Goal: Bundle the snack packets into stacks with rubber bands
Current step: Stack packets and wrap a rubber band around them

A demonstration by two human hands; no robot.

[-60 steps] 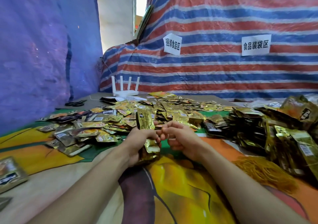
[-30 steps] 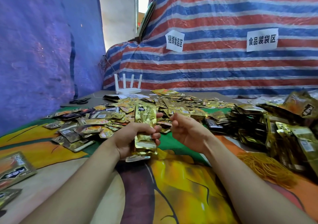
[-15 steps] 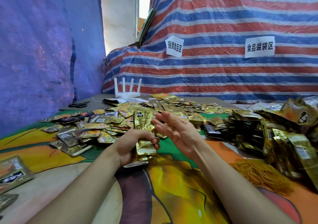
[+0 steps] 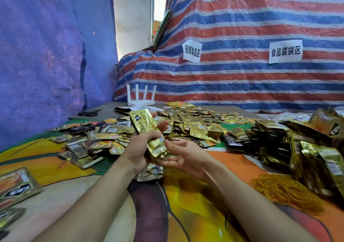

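My left hand (image 4: 141, 148) grips a stack of gold snack packets (image 4: 146, 128), held upright and tilted a little to the left above the table. My right hand (image 4: 183, 156) lies palm up just right of the stack's lower end, fingers relaxed and holding nothing; its fingertips come close to the packets. A wide heap of loose gold packets (image 4: 186, 126) covers the table behind my hands. Bundled stacks (image 4: 275, 141) are piled at the right. A heap of yellow rubber bands (image 4: 284, 191) lies on the cloth at the lower right.
A colourful cloth (image 4: 186, 214) covers the table. A white router (image 4: 141, 102) and black scissors (image 4: 89, 113) sit at the far left. Loose packets (image 4: 16, 184) lie near the left edge. Striped tarpaulin with paper signs (image 4: 191, 51) rises behind.
My left hand has lifted and tilted the stack higher. My right hand, pinching near the stack two seconds ago, has opened and dropped palm up beside its lower end.
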